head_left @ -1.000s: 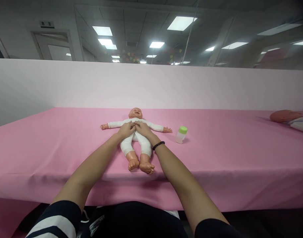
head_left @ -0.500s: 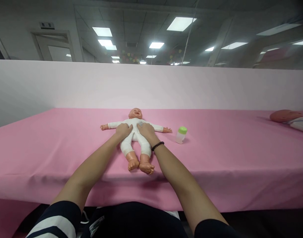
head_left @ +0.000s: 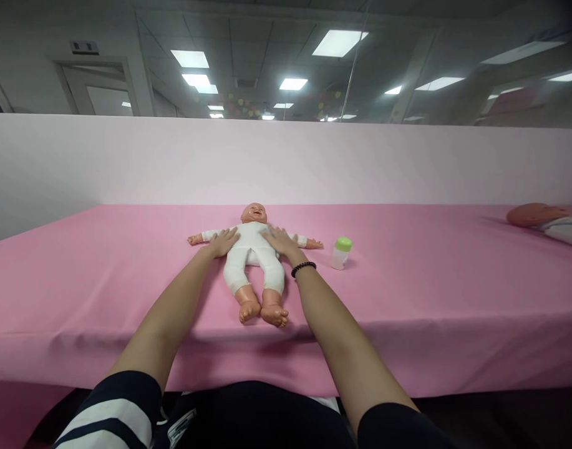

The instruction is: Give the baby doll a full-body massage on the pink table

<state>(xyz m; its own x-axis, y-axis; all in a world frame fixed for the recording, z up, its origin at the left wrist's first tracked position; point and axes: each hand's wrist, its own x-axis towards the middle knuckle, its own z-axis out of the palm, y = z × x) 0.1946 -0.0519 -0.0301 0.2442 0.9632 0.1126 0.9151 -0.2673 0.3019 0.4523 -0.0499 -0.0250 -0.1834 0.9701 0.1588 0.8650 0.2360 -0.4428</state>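
Note:
A baby doll [head_left: 254, 244] with a white cloth body lies on its back, head away from me, arms spread and bare feet toward me. My left hand [head_left: 223, 242] rests flat at the doll's side on the left, its fingers stretched over the shoulder and upper arm. On the other side, my right hand [head_left: 282, 241] lies with fingers extended on the edge of the chest and the upper arm. Both hands are open and grip nothing. A dark coiled band [head_left: 303, 269] circles my right wrist.
Right of the doll stands a small clear bottle [head_left: 339, 259] with a green cap. Another doll [head_left: 536, 216] lies at the far right. The pink-covered table [head_left: 407, 280] meets a low white wall [head_left: 286, 162] with glass above it.
My hands have moved apart, from the middle of the doll's torso outward to its sides and upper arms. Their fingers have straightened. The doll and bottle stay in place.

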